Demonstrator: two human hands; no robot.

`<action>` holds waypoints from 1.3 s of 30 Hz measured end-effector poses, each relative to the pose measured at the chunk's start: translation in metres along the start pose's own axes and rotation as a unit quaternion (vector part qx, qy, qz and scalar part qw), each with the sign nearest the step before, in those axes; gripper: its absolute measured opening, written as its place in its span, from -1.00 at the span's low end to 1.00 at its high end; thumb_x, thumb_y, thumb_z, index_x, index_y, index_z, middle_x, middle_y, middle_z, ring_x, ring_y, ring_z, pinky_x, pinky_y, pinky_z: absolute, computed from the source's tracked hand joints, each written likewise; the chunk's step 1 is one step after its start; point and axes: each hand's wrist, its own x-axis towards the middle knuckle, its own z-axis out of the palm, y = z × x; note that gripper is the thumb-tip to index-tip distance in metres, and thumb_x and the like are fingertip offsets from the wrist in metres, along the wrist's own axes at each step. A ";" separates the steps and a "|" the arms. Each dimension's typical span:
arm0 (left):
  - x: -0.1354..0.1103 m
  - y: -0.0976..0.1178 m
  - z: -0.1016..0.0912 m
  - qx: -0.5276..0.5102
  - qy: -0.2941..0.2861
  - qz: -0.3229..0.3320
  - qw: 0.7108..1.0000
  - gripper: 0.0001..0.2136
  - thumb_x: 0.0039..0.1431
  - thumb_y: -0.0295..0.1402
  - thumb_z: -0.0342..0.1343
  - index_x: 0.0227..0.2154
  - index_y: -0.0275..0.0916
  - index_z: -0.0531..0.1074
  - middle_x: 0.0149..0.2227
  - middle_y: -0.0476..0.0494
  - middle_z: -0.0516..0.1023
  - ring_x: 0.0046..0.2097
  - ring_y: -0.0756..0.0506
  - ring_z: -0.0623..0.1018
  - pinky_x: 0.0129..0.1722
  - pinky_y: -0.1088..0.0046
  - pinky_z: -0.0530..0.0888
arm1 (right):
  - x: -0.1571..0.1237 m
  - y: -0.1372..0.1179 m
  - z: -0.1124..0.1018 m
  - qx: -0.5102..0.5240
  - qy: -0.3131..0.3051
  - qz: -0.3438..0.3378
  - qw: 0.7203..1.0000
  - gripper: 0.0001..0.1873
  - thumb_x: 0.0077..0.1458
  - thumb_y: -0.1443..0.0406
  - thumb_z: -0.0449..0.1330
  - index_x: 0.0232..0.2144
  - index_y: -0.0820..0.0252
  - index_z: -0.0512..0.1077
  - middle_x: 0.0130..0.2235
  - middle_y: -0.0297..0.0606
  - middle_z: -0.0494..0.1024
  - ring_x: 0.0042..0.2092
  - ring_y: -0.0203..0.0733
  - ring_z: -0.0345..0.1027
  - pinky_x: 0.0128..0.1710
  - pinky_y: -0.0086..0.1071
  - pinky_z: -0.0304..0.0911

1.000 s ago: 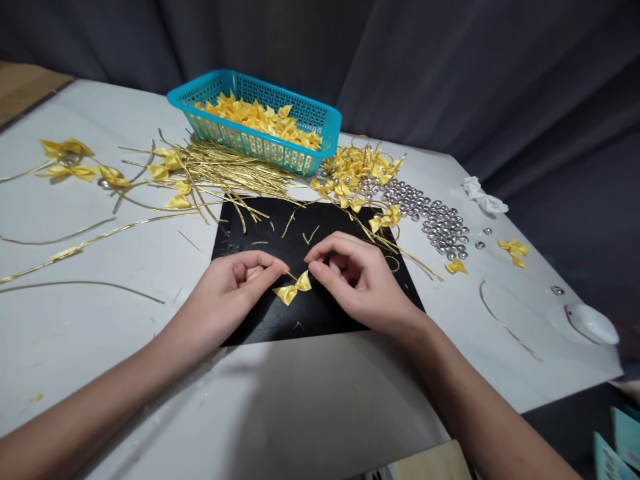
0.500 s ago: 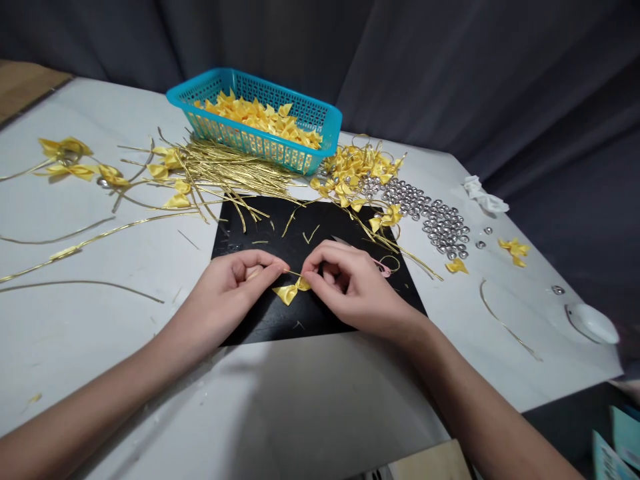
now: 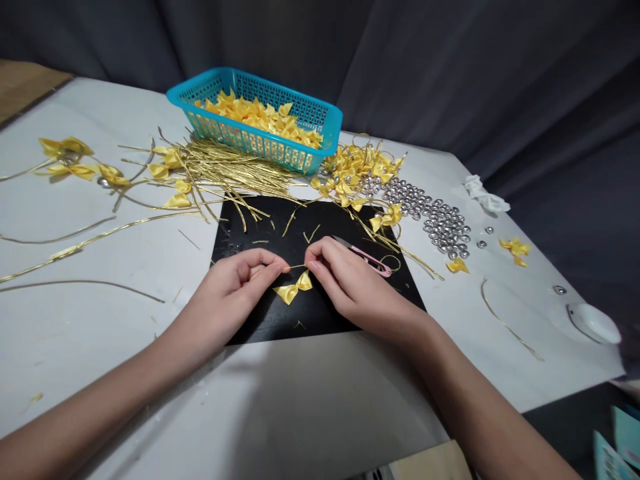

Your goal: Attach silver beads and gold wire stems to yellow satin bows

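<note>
Between my hands a short gold cord (image 3: 297, 267) is stretched over a black mat (image 3: 280, 330). My left hand (image 3: 245, 280) pinches its left end between thumb and fingers. The other end is pinched by my right hand (image 3: 343, 277). Just below the cord lies a yellow ribbon bow (image 3: 294, 288); whether the cord touches it I cannot tell. Pink-handled snips (image 3: 373, 260) rest on the mat behind my right hand, partly hidden by it. Small gold cord scraps (image 3: 313, 233) are scattered on the mat.
A blue basket (image 3: 327, 133) of yellow bows stands at the back. Before it lies a pile of gold cords (image 3: 235, 167). To the right are finished-looking bows with cord (image 3: 360, 167), many silver beads (image 3: 445, 227), a white cloth (image 3: 485, 195) and a white oval object (image 3: 594, 323).
My right hand has shifted slightly up and right, showing more of the cord, the bow's right side and the snips. My left hand has hardly moved.
</note>
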 end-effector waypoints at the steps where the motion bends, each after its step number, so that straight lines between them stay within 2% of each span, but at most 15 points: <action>1: 0.000 0.000 0.000 -0.003 -0.001 -0.002 1.000 -0.77 0.12 -0.18 0.05 -0.42 -0.26 0.44 -0.65 0.12 0.24 -0.61 0.08 0.15 -0.65 0.60 0.08 | 0.000 0.000 -0.001 0.009 -0.003 0.001 1.000 -0.85 0.27 0.32 -0.12 -0.31 0.22 0.21 -0.29 -0.27 0.34 -0.28 -0.32 0.20 -0.29 -0.44 0.07; 7: -0.001 0.004 0.001 -0.027 -0.003 -0.020 0.999 -0.79 0.12 -0.21 0.06 -0.45 -0.25 0.42 -0.68 0.15 0.17 -0.63 0.09 0.10 -0.64 0.59 0.10 | -0.001 -0.002 -0.004 0.061 -0.035 0.018 0.997 -0.83 0.28 0.29 -0.12 -0.30 0.22 0.22 -0.30 -0.31 0.34 -0.30 -0.36 0.19 -0.31 -0.46 0.07; 10: -0.001 0.002 0.000 -0.028 -0.006 -0.020 0.999 -0.80 0.14 -0.21 0.02 -0.41 -0.23 0.42 -0.64 0.13 0.21 -0.59 0.07 0.19 -0.60 0.58 0.15 | -0.002 -0.004 -0.005 0.086 -0.047 0.031 0.995 -0.83 0.28 0.27 -0.13 -0.30 0.21 0.21 -0.34 -0.34 0.32 -0.34 -0.37 0.15 -0.34 -0.46 0.06; 12: -0.001 -0.001 -0.001 -0.007 0.000 0.008 1.000 -0.81 0.18 -0.24 -0.03 -0.34 -0.20 0.43 -0.54 0.08 0.33 -0.48 0.04 0.32 -0.48 0.57 0.25 | -0.003 -0.006 -0.006 0.109 -0.051 0.042 0.992 -0.81 0.29 0.25 -0.14 -0.32 0.20 0.19 -0.38 -0.36 0.29 -0.37 -0.38 0.13 -0.34 -0.46 0.05; 14: -0.002 -0.003 -0.003 0.037 0.017 0.072 0.997 -0.80 0.21 -0.28 -0.07 -0.26 -0.18 0.43 -0.34 0.02 0.43 -0.25 0.00 0.41 -0.24 0.54 0.30 | -0.004 -0.008 -0.008 0.131 -0.060 0.049 0.988 -0.78 0.30 0.23 -0.16 -0.34 0.19 0.17 -0.43 -0.39 0.24 -0.38 -0.38 0.11 -0.33 -0.46 0.05; 16: -0.003 -0.004 -0.003 0.072 0.025 0.129 0.989 -0.79 0.24 -0.29 -0.08 -0.21 -0.17 0.42 -0.15 -0.01 0.44 -0.04 -0.04 0.38 -0.02 0.51 0.23 | -0.004 -0.009 -0.008 0.146 -0.068 0.051 0.986 -0.77 0.31 0.22 -0.17 -0.35 0.19 0.15 -0.46 -0.42 0.21 -0.40 -0.39 0.08 -0.32 -0.47 0.05; 18: -0.005 -0.003 -0.001 0.058 -0.002 0.141 0.988 -0.78 0.24 -0.25 -0.07 -0.16 -0.17 0.40 -0.10 -0.03 0.43 0.01 -0.06 0.37 0.02 0.48 0.22 | -0.004 -0.011 -0.009 0.150 -0.071 0.053 0.985 -0.76 0.31 0.22 -0.17 -0.36 0.19 0.15 -0.45 -0.42 0.21 -0.41 -0.40 0.06 -0.33 -0.47 0.04; 20: -0.006 -0.002 0.002 -0.002 -0.047 0.113 0.993 -0.77 0.22 -0.22 -0.03 -0.12 -0.16 0.35 -0.13 -0.03 0.45 -0.07 -0.05 0.43 -0.06 0.48 0.31 | -0.004 -0.012 -0.009 0.145 -0.072 0.056 0.985 -0.76 0.30 0.22 -0.16 -0.36 0.20 0.16 -0.42 -0.41 0.23 -0.40 -0.40 0.06 -0.34 -0.48 0.02; 22: -0.007 -0.002 0.005 -0.060 -0.075 0.073 0.993 -0.76 0.18 -0.21 0.03 -0.13 -0.16 0.32 -0.24 0.01 0.45 -0.27 0.00 0.48 -0.25 0.50 0.38 | -0.003 -0.012 -0.009 0.138 -0.075 0.057 0.986 -0.76 0.30 0.23 -0.16 -0.35 0.21 0.18 -0.38 -0.39 0.27 -0.39 -0.40 0.06 -0.35 -0.48 0.01; 25: -0.007 -0.004 0.008 -0.075 -0.074 0.031 0.994 -0.80 0.15 -0.21 0.07 -0.22 -0.18 0.32 -0.44 0.10 0.36 -0.53 0.09 0.32 -0.53 0.57 0.26 | -0.002 -0.012 -0.009 0.127 -0.075 0.050 0.988 -0.78 0.29 0.25 -0.14 -0.34 0.22 0.19 -0.36 -0.37 0.30 -0.38 -0.39 0.08 -0.36 -0.49 0.01; 27: -0.006 -0.004 0.008 -0.053 -0.064 0.029 0.996 -0.80 0.14 -0.18 0.06 -0.29 -0.20 0.36 -0.52 0.11 0.28 -0.54 0.09 0.23 -0.57 0.57 0.17 | -0.001 -0.012 -0.009 0.119 -0.071 0.044 0.989 -0.80 0.28 0.26 -0.13 -0.34 0.22 0.20 -0.35 -0.36 0.31 -0.37 -0.39 0.09 -0.36 -0.49 0.01; 32: -0.004 -0.005 0.006 -0.023 -0.045 0.026 0.998 -0.75 0.14 -0.13 0.04 -0.39 -0.23 0.38 -0.58 0.12 0.14 -0.53 0.06 0.13 -0.57 0.55 0.08 | -0.001 -0.013 -0.007 0.117 -0.075 0.050 0.989 -0.81 0.28 0.26 -0.11 -0.33 0.22 0.21 -0.36 -0.36 0.33 -0.37 -0.38 0.11 -0.36 -0.49 0.03; 35: -0.003 -0.004 0.006 -0.026 -0.060 0.005 0.998 -0.75 0.12 -0.14 0.04 -0.44 -0.24 0.36 -0.62 0.15 0.05 -0.56 0.07 0.05 -0.62 0.56 0.00 | -0.001 -0.013 -0.005 0.113 -0.076 0.050 0.989 -0.81 0.27 0.28 -0.12 -0.34 0.22 0.21 -0.34 -0.35 0.35 -0.37 -0.38 0.12 -0.34 -0.49 0.04; 39: -0.003 -0.004 0.006 -0.027 -0.077 -0.006 0.997 -0.76 0.12 -0.15 0.04 -0.43 -0.24 0.35 -0.65 0.17 0.01 -0.59 0.08 0.02 -0.66 0.59 -0.04 | 0.000 -0.012 -0.004 0.106 -0.080 0.048 0.990 -0.84 0.27 0.29 -0.11 -0.33 0.22 0.21 -0.32 -0.34 0.37 -0.35 -0.37 0.14 -0.33 -0.49 0.05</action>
